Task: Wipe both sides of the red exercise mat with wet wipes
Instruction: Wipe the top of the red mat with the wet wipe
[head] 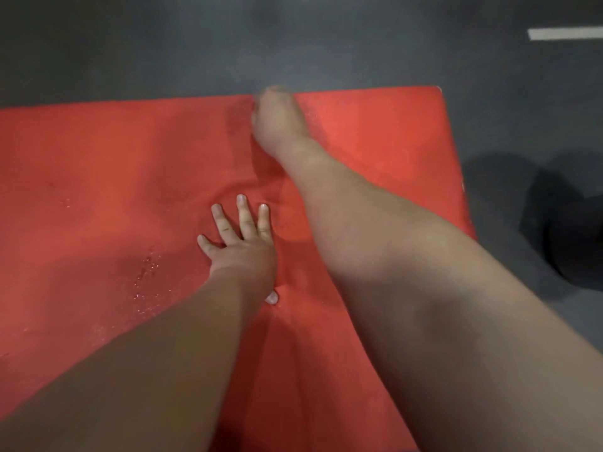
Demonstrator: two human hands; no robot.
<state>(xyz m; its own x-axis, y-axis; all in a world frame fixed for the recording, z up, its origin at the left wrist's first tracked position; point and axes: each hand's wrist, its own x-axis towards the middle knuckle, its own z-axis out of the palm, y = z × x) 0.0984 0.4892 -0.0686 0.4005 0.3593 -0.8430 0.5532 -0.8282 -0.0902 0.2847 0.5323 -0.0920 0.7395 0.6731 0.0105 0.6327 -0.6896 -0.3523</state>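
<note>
On the flat red rectangular exercise mat [98, 190], left hand [243, 249] pressed flat, fingers spread; right hand [277, 122] blurred at far edge, couldn't tell its grip.

I kneel over a dark grey floor [130, 44] in dim light. A white stripe [564, 33] marks its far right, and nearer on my right sits a black rounded object [577, 243], too blurred to name.

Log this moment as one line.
left hand: flat on red mat | right hand: blurred at far edge, grip unclear | surface: wet droplets
</note>
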